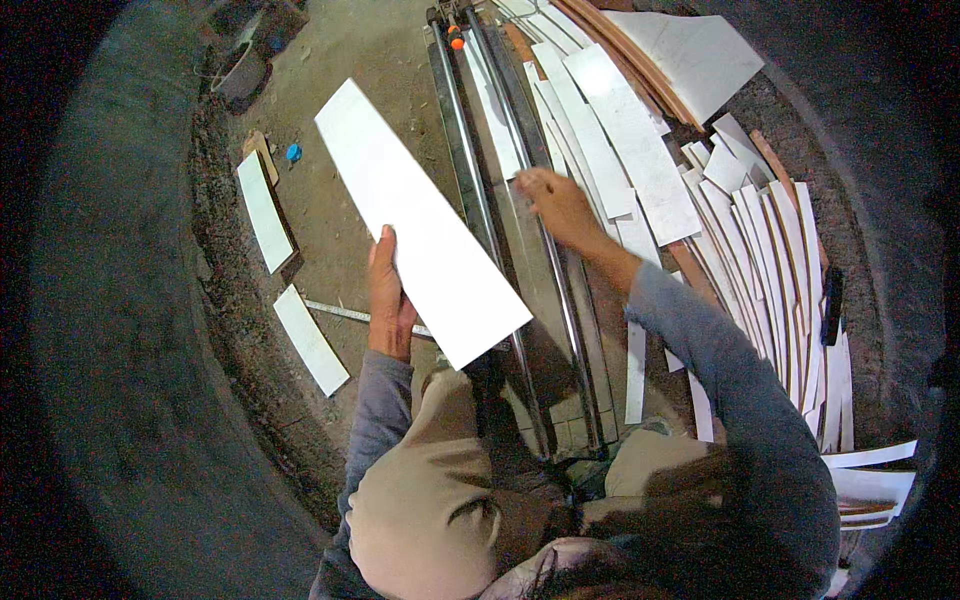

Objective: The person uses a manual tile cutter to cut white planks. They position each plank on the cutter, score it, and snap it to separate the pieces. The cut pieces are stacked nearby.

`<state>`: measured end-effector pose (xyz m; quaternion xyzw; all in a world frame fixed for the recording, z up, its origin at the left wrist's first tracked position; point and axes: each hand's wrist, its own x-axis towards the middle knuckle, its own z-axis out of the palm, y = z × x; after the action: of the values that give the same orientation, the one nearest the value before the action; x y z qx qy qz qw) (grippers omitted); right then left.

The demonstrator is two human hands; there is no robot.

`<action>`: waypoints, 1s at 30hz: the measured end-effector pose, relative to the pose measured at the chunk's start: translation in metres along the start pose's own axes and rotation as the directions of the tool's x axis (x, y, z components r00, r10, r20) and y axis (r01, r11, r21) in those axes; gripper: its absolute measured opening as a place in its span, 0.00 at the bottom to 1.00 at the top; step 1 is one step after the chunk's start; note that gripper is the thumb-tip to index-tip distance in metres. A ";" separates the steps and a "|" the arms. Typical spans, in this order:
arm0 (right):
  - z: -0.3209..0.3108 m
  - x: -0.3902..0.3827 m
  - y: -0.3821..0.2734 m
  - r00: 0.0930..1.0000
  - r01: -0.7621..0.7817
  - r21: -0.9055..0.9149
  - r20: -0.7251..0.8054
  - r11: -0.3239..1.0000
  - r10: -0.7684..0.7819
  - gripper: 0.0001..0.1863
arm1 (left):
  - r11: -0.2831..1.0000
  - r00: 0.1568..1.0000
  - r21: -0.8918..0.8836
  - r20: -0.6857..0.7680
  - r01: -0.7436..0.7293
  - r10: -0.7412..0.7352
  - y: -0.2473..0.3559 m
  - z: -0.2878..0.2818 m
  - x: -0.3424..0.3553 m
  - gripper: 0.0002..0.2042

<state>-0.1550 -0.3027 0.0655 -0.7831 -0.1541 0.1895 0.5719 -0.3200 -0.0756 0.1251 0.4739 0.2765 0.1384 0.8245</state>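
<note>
Beige trousers (430,520) fill the near edge of my view, the knees parted around the lower end of two metal rails (471,150), a seat that, as I judge it, lets both arms work over them. From my remote post I find the white panel (430,225) raised at a slant, its lower corner over the rails and its far end out to the left over the floor.

Left hand (388,295) grips it by the long left edge: the thumb lies pressed along the top face, and the other fingers go underneath, where I cannot tell how they are spread. I take that side hold as a way to carry the weight while leaving the face uncovered.

Right hand (562,212) is above the right-hand rail, apart from the panel, its fingers curled inward. Blur hides the tips, so I cannot say whether they pinch anything.

Beyond it, narrow white strips (770,270) lie roughly lengthwise in a loose heap, presumably laid so to stay within reach. On the left I see two short white pieces (265,215) set apart, and a measuring strip (350,313) running behind the left wrist, probably kept handy there.
</note>
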 end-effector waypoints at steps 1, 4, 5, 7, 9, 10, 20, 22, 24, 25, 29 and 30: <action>0.003 0.024 0.023 0.982 0.085 -0.118 -0.157 0.989 -0.103 0.18 | 0.999 1.000 -0.045 0.025 0.000 0.001 -0.001 -0.012 0.003 0.23; -0.003 0.082 0.087 0.950 0.101 -0.382 -0.237 0.919 -0.203 0.13 | 0.990 0.998 -0.138 0.058 0.019 -0.011 -0.007 -0.034 0.016 0.23; -0.002 0.094 0.103 0.950 0.138 -0.474 -0.184 0.870 -0.251 0.14 | 0.989 0.998 -0.146 0.049 0.033 -0.026 -0.008 -0.040 0.017 0.23; 0.008 0.106 0.120 0.862 0.339 -0.588 -0.119 0.734 -0.493 0.24 | 0.990 0.999 -0.138 -0.021 0.034 -0.038 -0.007 -0.049 0.017 0.24; 0.019 0.111 0.123 0.872 0.322 -0.719 -0.027 0.616 -0.488 0.35 | 0.988 0.999 -0.149 -0.016 0.031 -0.034 -0.003 -0.054 0.016 0.25; 0.024 0.110 0.122 0.894 0.301 -0.774 0.027 0.557 -0.447 0.40 | 0.988 0.999 -0.154 -0.007 0.034 -0.035 -0.001 -0.055 0.015 0.25; 0.029 0.114 0.126 0.890 0.249 -0.731 -0.087 0.635 -0.448 0.41 | 0.992 0.995 -0.114 -0.075 0.051 -0.060 0.001 -0.050 0.023 0.24; 0.025 0.113 0.128 0.929 0.053 -0.732 -0.214 0.679 -0.303 0.40 | 0.990 0.994 -0.116 -0.066 0.075 -0.083 -0.002 -0.050 0.024 0.24; 0.022 0.117 0.121 0.879 0.071 -0.770 -0.252 0.634 -0.405 0.36 | 0.989 0.995 -0.113 -0.026 0.094 -0.098 -0.004 -0.051 0.025 0.24; 0.019 0.119 0.115 0.884 0.080 -0.745 -0.253 0.662 -0.392 0.36 | 0.987 0.997 -0.142 0.023 0.081 -0.078 -0.005 -0.050 0.026 0.24; 0.009 0.111 0.092 0.898 -0.009 -0.736 -0.304 0.677 -0.318 0.31 | 0.993 0.998 -0.104 0.025 0.056 -0.054 -0.011 -0.045 0.033 0.24; 0.005 0.102 0.091 0.903 -0.025 -0.724 -0.313 0.690 -0.296 0.31 | 0.992 0.998 -0.113 0.026 0.063 -0.061 -0.012 -0.045 0.034 0.24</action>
<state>-0.0652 -0.2789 -0.0355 -0.9500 -0.1519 -0.0954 0.2556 -0.3187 -0.0332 0.0864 0.4190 0.2734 0.1227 0.8571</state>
